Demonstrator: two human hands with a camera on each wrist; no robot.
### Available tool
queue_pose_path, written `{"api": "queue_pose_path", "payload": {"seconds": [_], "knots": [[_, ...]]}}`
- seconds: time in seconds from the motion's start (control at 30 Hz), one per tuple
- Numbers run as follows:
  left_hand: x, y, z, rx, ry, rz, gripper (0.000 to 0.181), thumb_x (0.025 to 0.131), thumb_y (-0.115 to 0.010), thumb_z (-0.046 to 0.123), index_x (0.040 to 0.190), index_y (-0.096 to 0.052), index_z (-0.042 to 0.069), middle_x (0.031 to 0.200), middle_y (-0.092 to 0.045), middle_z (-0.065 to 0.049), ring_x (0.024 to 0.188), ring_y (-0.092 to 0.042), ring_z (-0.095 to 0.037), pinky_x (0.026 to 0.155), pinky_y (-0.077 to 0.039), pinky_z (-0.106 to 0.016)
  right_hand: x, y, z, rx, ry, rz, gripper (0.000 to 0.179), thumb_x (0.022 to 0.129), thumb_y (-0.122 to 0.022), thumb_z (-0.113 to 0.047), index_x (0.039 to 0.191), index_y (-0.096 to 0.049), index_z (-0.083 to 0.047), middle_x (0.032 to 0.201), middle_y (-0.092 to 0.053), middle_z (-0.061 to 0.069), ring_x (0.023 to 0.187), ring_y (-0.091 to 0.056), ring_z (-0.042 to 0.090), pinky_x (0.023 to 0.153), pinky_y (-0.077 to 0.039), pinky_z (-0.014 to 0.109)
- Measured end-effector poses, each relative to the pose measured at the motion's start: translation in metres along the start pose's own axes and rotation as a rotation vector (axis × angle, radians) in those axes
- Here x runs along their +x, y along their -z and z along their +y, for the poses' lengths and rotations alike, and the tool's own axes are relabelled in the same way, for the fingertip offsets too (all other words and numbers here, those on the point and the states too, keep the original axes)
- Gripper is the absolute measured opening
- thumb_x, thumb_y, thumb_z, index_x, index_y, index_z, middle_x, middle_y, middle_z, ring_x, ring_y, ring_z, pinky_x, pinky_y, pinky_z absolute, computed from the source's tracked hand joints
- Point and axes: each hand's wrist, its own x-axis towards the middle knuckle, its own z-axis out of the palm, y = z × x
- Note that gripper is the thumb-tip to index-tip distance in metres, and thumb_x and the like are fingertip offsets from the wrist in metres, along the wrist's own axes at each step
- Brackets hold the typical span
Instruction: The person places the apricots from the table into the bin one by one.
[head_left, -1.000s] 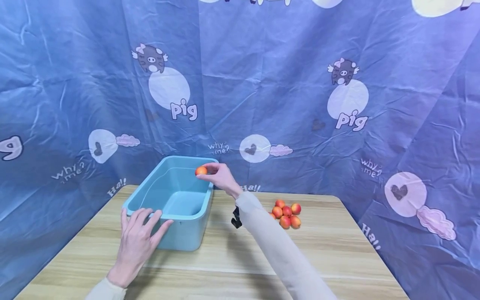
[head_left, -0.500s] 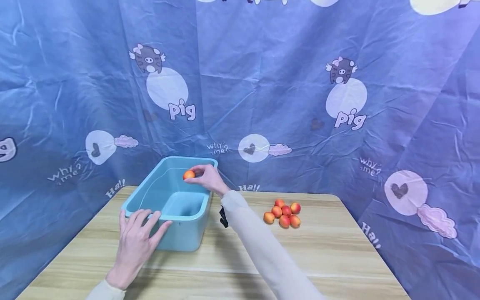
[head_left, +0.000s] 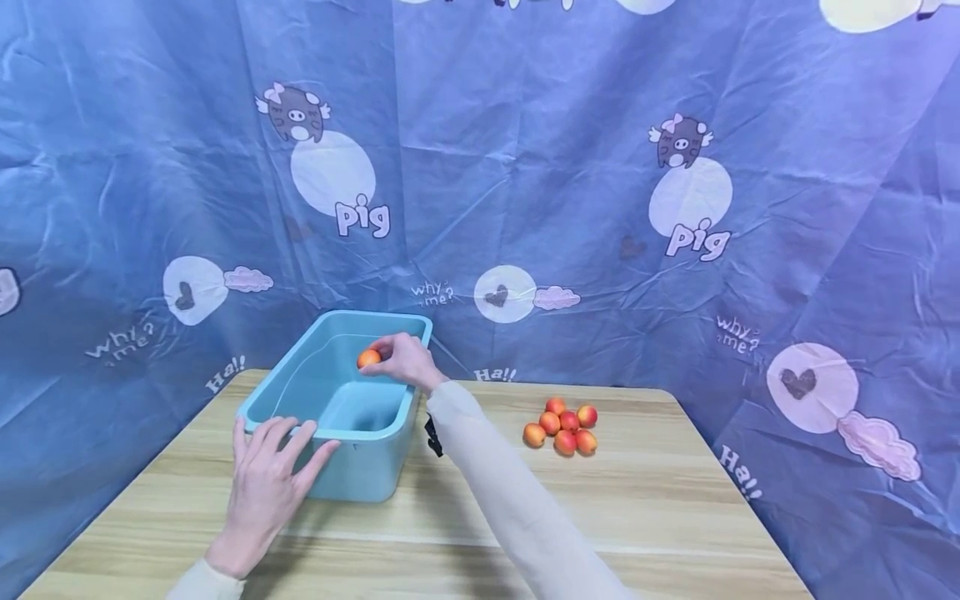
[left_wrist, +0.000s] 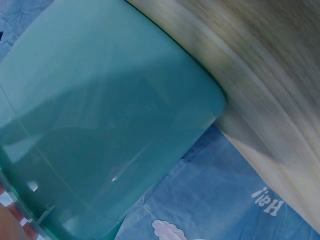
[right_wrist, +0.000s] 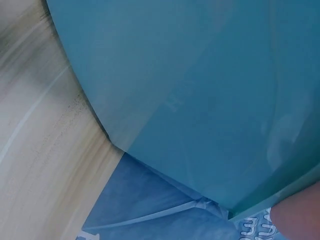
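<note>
In the head view, my right hand (head_left: 405,360) pinches a red-orange apricot (head_left: 369,358) between thumb and fingers, over the inside of a light blue plastic bin (head_left: 360,436). The right wrist view shows the outer wall of the bin (right_wrist: 175,90) and part of my hand at the lower right corner; the apricot is out of sight there. My left hand (head_left: 266,475) holds the near rim at the bin's left corner, fingers bent over the edge and thumb against the front. The left wrist view is filled mostly by the bin's outside (left_wrist: 115,100).
Several more red-orange apricots (head_left: 566,423) lie in a cluster on the wood-grain table (head_left: 637,508), right of the bin. A blue printed cloth (head_left: 465,167) hangs behind and at both sides of the table.
The right hand has carried the apricot left and lower, from above the bin's right rim to inside its outline. The left hand has stayed on the rim. The head view has shifted slightly.
</note>
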Motion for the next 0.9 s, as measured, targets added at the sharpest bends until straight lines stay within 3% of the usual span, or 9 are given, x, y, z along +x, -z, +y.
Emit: {"api": "queue_pose_path", "payload": {"seconds": [0.17,0.53,0.77,0.9], "knots": [[-0.0008,0.0021,0.0005,0.008,0.001,-0.001,0.06,0.092,-0.051,0.063,0.094,-0.071,0.007,0.09,-0.067,-0.017,0.091,-0.059,-0.039,0.103,-0.024,-0.076,-0.0011,-0.003,-0.002,-0.053,-0.004,0.004,0.041,0.075,-0.083,-0.042,0.111,-0.073,-0.026,0.099,-0.074,-0.012,0.094,-0.064,0.005,0.083,-0.046,0.031],[-0.0011,0.0027,0.0043,0.019,-0.006,-0.027,0.06,0.093,-0.049,0.063,0.095,-0.071,0.007,0.09,-0.067,-0.017,0.092,-0.059,-0.038,0.102,-0.022,-0.077,-0.0041,-0.0036,0.0001,-0.042,-0.024,0.073,0.041,0.077,-0.081,-0.044,0.115,-0.072,-0.031,0.108,-0.073,-0.014,0.105,-0.064,0.009,0.088,-0.044,0.035],[0.0004,0.0047,0.0043,0.035,-0.008,-0.04,0.06,0.093,-0.048,0.064,0.095,-0.07,0.007,0.09,-0.067,-0.016,0.091,-0.059,-0.038,0.101,-0.024,-0.078,-0.0043,-0.0013,-0.0009,0.07,-0.035,0.072,0.041,0.085,-0.075,-0.038,0.124,-0.067,-0.025,0.118,-0.071,-0.008,0.112,-0.064,0.01,0.105,-0.04,0.041],[0.0005,0.0052,0.0051,0.038,-0.01,-0.044,0.06,0.094,-0.048,0.063,0.096,-0.07,0.007,0.09,-0.066,-0.016,0.091,-0.059,-0.039,0.1,-0.024,-0.079,-0.0047,0.001,0.0018,0.152,-0.005,0.07,0.039,0.088,-0.074,-0.031,0.124,-0.067,-0.019,0.119,-0.071,-0.001,0.11,-0.065,0.012,0.103,-0.045,0.033]]}}
